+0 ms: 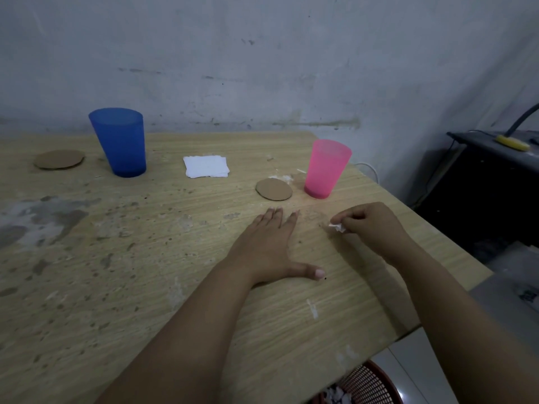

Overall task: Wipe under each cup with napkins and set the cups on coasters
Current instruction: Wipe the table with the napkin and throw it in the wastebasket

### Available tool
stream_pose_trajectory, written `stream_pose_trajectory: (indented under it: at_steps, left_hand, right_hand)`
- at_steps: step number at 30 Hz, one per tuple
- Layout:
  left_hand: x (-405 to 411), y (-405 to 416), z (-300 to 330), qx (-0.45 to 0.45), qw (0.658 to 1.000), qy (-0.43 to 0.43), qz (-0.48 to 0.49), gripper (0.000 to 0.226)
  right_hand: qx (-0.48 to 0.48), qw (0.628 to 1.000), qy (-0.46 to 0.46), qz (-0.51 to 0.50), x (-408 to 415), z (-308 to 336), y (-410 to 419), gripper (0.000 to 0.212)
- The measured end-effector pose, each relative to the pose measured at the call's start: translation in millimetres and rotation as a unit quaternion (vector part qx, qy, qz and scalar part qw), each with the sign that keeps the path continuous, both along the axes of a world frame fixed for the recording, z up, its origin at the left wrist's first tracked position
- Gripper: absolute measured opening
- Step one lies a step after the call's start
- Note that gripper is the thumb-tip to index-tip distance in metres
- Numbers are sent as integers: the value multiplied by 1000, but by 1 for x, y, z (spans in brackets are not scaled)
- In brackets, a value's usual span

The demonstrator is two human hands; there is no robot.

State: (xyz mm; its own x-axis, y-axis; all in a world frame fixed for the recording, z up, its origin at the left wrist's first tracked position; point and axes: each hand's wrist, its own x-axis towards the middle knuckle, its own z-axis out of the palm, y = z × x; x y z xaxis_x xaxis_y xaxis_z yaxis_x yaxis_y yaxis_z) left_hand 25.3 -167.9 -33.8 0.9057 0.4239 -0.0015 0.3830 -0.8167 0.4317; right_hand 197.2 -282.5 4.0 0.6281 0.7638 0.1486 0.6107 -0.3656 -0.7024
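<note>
While the left hand (269, 246) lies flat, fingers spread on the table (145, 272), the right hand (370, 225) pinches a napkin scrap (337, 227). Pink cup (326, 169) stands beside its coaster (273, 189), blue cup (119, 141) beside the other coaster (59, 159), napkins (206, 166) between.

Blue cup (119, 142) upright far left beside coaster (59, 159), white napkins (206, 166) centre, pink cup (326, 168) upright right beside second coaster (274, 189)
</note>
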Motion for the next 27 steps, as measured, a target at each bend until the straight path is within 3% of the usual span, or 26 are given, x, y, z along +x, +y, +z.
stream_pose_trajectory:
  at_steps: [3,8,14,20,23,27]
  left_hand:
    - [0,0,0,1,1000,2,0,124]
    - [1,1,-1,-2,1000,2,-1,124]
    - [1,1,-1,5,1000,2,-2,123]
    - [1,2,-2,5,1000,2,-4,124]
    - [2,3,-3,1,1000,-3,-3,122]
    - [3,7,-5,-3,1000,-13,-7,117]
  right_hand:
    - [-53,995,-65,46,-5,2,-4,11]
    - [-47,985,-148,70,-10,-3,-4,14]
    - [-130,951,-254,115,-17,2,6,14]
    - [-185,924,-320,97,-18,-11,23,21]
    - [-119,952,-278,51,-20,-12,20,17]
    - [-50,990,-116,70,-37,5,-12,10]
